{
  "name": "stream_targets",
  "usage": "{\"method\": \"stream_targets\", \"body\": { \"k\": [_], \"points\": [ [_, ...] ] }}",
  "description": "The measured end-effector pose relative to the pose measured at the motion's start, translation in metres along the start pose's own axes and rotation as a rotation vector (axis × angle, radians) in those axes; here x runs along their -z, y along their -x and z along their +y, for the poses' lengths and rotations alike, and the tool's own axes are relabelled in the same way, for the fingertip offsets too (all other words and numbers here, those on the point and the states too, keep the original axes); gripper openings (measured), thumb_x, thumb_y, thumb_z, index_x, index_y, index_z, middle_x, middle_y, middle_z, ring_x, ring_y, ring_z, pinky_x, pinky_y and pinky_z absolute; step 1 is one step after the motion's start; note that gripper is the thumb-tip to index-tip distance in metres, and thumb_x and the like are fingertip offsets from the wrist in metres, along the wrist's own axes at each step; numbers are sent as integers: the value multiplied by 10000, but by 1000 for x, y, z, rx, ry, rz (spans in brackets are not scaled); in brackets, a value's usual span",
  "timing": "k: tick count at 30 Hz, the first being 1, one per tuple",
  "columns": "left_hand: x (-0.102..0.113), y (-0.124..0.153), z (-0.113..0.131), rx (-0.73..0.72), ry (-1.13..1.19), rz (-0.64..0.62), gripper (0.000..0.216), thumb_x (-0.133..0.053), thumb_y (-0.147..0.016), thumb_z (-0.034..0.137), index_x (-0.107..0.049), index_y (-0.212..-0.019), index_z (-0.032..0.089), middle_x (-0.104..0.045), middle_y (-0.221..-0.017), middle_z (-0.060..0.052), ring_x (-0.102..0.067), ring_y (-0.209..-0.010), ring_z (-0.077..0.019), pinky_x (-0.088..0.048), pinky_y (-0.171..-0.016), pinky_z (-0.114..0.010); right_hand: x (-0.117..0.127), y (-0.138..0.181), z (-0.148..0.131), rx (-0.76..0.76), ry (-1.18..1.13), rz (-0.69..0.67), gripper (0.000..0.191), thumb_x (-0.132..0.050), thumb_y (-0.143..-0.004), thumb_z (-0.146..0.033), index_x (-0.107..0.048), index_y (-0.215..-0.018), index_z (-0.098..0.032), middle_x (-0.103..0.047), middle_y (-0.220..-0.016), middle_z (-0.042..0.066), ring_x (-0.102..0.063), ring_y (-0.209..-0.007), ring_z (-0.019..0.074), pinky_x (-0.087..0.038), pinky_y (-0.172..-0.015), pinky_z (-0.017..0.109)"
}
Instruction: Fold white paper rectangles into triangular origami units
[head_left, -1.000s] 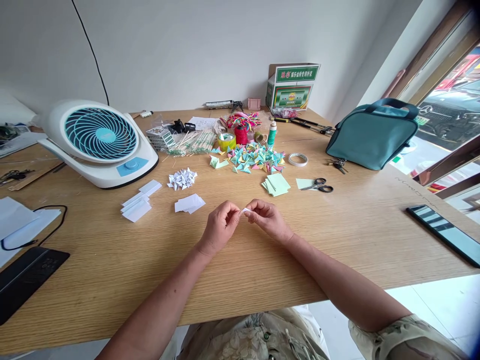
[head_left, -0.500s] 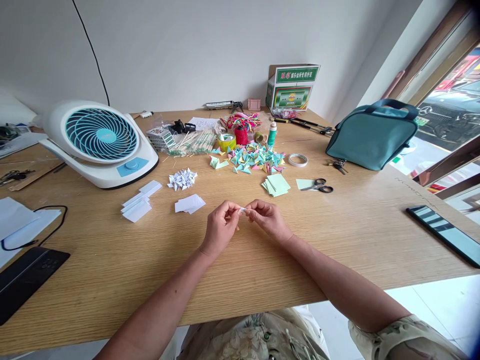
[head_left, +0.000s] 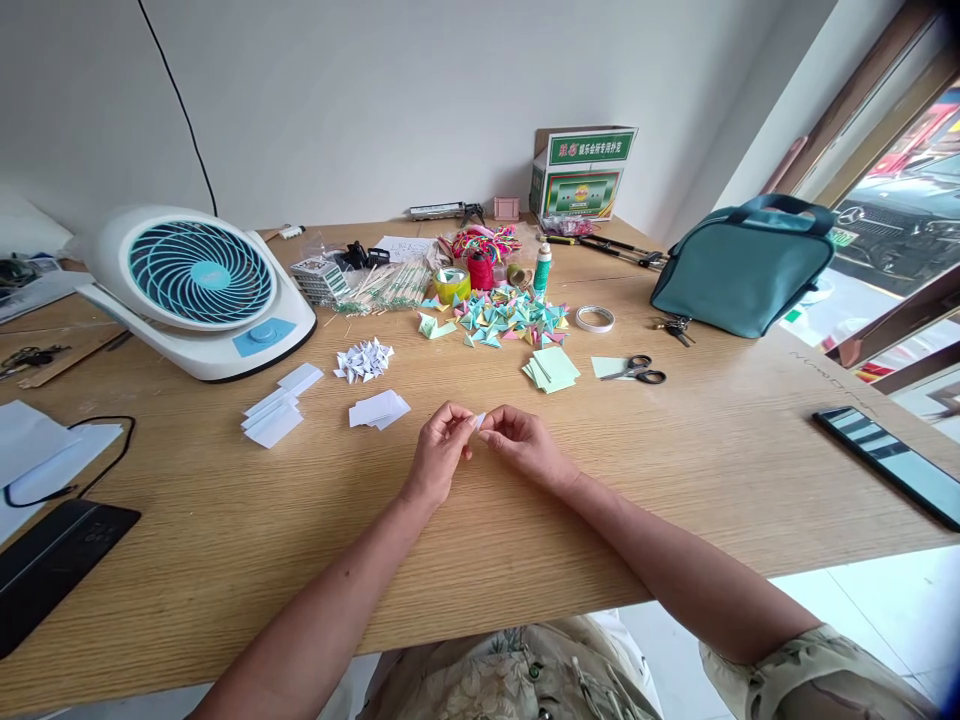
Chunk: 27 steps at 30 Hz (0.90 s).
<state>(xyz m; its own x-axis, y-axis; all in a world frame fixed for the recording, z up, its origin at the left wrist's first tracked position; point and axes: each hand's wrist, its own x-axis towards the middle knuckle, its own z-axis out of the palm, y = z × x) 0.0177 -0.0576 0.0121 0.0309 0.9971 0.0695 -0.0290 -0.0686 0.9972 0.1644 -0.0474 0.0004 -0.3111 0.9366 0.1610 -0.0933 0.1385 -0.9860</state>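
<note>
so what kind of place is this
Probably a home craft desk beside a window: a wooden table with a heap of folded coloured paper pieces, scissors and a tape roll, while the left hand and right hand pinch a small white paper piece.

A scrap of white paper [head_left: 478, 420] sits almost wholly hidden between the left hand [head_left: 439, 455] and right hand [head_left: 525, 445], its folds too small to tell, while a black device [head_left: 52, 565] runs off the left edge
</note>
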Motion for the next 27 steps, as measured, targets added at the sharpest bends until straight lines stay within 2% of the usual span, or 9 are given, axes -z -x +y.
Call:
{"method": "stream_targets", "body": {
  "k": [3,6,10,14,21,27],
  "points": [
    [-5,4,-2,91,114,-15,261,-652,-753,399,-510,-730,180,-512,-640,43,-450,-539,-66,-385,-468,-161,-4,0,6,-24,-28,20,356,-672,-760,-514,-555,-770,-178,-600,-719,4,-546,-640,120,-438,-603,253],
    [-5,4,-4,89,93,-34,258,-658,-760,411,-549,-782,178,-542,-660,31,-464,-541,-71,-393,-467,-169,-3,1,7,-25,46,57,327,-644,-788,-484,-549,-749,-174,-580,-670,-3,-509,-587,109,-407,-559,244],
    [4,-1,-5,-72,-127,-89,239,-639,-801,387,-636,-892,166,-638,-827,-25,-507,-590,-88,-416,-476,-188,2,2,2,24,269,84,244,-623,-806,-376,-544,-698,-171,-535,-617,-17,-426,-548,96,-338,-517,233],
    [9,-3,-3,-180,-294,-66,199,-618,-830,354,-648,-819,158,-642,-760,-12,-489,-532,-73,-418,-496,-193,3,3,-2,56,359,113,193,-608,-799,-311,-536,-682,-174,-536,-616,-18,-424,-554,99,-336,-523,233],
    [2,-2,-5,-2,-15,-37,242,-676,-767,383,-636,-831,153,-615,-794,-8,-508,-597,-83,-446,-478,-180,4,2,-2,34,269,121,185,-591,-819,-335,-569,-754,-164,-552,-668,-5,-448,-577,104,-346,-543,238],
    [2,-1,-5,33,46,-12,233,-709,-732,371,-624,-775,158,-590,-764,4,-516,-633,-90,-458,-485,-168,4,1,-4,-21,217,75,223,-592,-821,-382,-560,-772,-167,-551,-679,-7,-454,-596,109,-355,-551,238]
  ]
}}
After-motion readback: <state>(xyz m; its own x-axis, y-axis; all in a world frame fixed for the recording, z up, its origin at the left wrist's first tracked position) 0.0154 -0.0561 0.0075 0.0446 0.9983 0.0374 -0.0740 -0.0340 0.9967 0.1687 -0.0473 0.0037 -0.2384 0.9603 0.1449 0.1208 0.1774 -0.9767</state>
